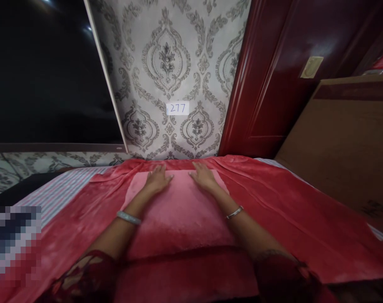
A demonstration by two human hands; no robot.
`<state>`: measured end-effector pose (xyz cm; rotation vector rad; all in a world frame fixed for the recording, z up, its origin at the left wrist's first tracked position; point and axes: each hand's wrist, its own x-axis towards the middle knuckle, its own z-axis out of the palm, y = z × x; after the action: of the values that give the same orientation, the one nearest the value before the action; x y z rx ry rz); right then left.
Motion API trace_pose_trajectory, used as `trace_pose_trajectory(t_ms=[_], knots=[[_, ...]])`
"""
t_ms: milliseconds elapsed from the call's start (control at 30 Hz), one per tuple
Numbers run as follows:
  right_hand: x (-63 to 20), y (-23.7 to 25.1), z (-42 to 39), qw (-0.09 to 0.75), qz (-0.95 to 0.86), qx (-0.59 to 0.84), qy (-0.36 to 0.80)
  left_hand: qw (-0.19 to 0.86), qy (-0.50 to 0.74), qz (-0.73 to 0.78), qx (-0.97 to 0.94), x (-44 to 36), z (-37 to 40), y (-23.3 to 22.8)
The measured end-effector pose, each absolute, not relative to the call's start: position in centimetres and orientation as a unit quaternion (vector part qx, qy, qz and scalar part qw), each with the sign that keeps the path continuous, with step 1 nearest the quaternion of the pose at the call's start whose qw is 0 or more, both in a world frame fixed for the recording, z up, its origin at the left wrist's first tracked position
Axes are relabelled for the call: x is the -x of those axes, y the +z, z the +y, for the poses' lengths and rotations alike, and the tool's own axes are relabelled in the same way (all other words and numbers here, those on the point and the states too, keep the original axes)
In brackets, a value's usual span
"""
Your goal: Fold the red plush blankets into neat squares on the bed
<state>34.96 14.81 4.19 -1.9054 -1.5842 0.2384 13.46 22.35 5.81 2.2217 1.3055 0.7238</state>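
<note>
Smoothing step, by the look: left hand point(157, 178) & right hand point(204, 175) lie flat, fingers spread, gripping nothing, both pressing the pink cloth point(178, 210) under the palms. Red blanket point(273, 198) lies beneath. Next prob. needs an edge pinch.

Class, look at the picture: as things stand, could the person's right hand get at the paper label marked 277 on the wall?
Probably yes. The right hand lies flat on the pink cloth near the wall, and nothing stands between it and the label above; it would have to lift and reach up.
</note>
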Motion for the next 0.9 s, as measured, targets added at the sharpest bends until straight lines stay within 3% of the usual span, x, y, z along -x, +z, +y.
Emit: trace_pose_trajectory(t_ms=[133,267,633,900], knots=[[-31.7,1.5,14.0,0.191,-0.606,0.771,0.043,0.121,0.169,0.504,-0.838,-14.9,20.8,2.3],[-31.5,0.3,13.4,0.166,-0.607,0.776,0.032,-0.012,0.069,0.505,-0.86,-14.6,20.5,1.0],[-34.5,1.5,12.8,0.109,-0.568,0.815,0.038,-0.003,0.079,0.503,-0.861,-14.5,20.5,1.4],[-35.3,1.0,12.4,0.117,-0.549,0.827,0.041,0.015,0.069,0.501,-0.862,-13.1,21.6,2.2]])
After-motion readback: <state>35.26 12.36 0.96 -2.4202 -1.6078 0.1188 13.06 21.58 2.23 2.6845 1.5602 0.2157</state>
